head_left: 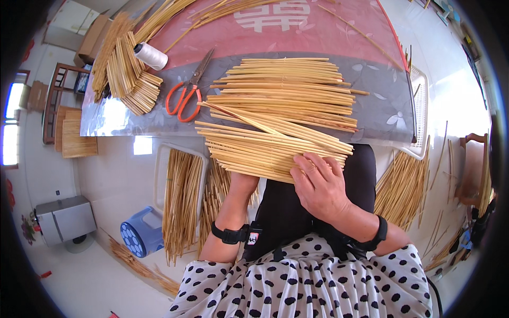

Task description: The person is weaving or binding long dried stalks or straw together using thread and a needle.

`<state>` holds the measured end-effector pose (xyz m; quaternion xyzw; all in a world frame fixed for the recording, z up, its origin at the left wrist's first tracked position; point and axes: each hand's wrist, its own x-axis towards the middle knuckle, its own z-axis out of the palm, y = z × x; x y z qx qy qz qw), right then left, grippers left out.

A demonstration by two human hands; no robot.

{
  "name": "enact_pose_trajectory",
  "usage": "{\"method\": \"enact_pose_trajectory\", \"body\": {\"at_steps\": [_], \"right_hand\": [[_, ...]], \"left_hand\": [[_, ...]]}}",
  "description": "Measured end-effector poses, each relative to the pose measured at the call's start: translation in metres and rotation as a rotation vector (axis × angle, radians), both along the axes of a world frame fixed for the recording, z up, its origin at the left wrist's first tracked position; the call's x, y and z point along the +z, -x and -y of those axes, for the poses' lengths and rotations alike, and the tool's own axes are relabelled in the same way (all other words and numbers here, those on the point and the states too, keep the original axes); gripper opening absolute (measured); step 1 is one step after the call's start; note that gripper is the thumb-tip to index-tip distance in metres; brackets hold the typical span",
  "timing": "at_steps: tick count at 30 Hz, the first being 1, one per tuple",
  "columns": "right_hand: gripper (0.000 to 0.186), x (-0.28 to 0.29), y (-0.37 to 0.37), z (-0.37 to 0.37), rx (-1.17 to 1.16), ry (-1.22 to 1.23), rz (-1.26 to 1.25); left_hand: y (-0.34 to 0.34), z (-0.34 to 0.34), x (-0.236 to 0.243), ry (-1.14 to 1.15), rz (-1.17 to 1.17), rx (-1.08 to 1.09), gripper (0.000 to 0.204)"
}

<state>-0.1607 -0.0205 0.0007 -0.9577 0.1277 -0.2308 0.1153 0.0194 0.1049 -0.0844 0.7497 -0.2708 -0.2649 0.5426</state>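
Note:
A row of dry straw-coloured stalks [249, 152] lies side by side over my lap at the table's near edge. My left hand [244, 183] reaches under its near side; the fingers are hidden beneath the stalks. My right hand [322, 186] grips the right part of the row, fingers on top and thumb out of sight. A few stalks [265, 125] slant across the top of it. Just beyond, on the table, rests a wider flat row of similar stalks [281, 95]. Scissors with orange handles [184, 100] lie partly spread to its left.
On the table [366, 69] are a white thread spool [151, 56] and bundled stalks [127, 69] at left. Below stand a white basket [203, 175] of long stalks and a blue stool [139, 233]. Another white basket [420, 100] and more stalks [404, 185] are at right.

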Motion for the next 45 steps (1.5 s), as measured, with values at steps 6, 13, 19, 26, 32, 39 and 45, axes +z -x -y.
{"method": "enact_pose_trajectory", "body": {"at_steps": [6,13,19,26,32,39,45], "right_hand": [[0.022,0.005,-0.003,0.019,-0.076,-0.006,0.056],[0.020,0.031,-0.024,0.073,-0.174,-0.162,0.141],[0.023,0.020,-0.036,0.102,-0.282,-0.246,0.032],[0.024,0.025,-0.041,0.112,-0.366,-0.351,-0.086],[0.025,0.023,-0.041,0.110,-0.394,-0.256,-0.069],[0.027,0.017,-0.037,0.111,-0.398,-0.255,-0.008],[0.025,0.013,-0.035,0.110,-0.333,-0.187,0.025]], "left_hand": [[0.007,0.011,0.028,0.103,-0.081,0.022,0.020],[0.002,0.010,0.048,0.179,-0.342,0.025,0.010],[0.007,0.016,0.066,0.250,-0.264,0.030,0.011],[0.007,0.006,0.070,0.320,-0.276,0.031,0.011],[0.011,-0.001,0.073,0.270,-0.128,0.006,0.011],[0.009,-0.007,0.073,0.266,-0.097,0.037,0.010],[0.001,0.000,0.085,0.312,-0.049,0.170,0.009]]}}
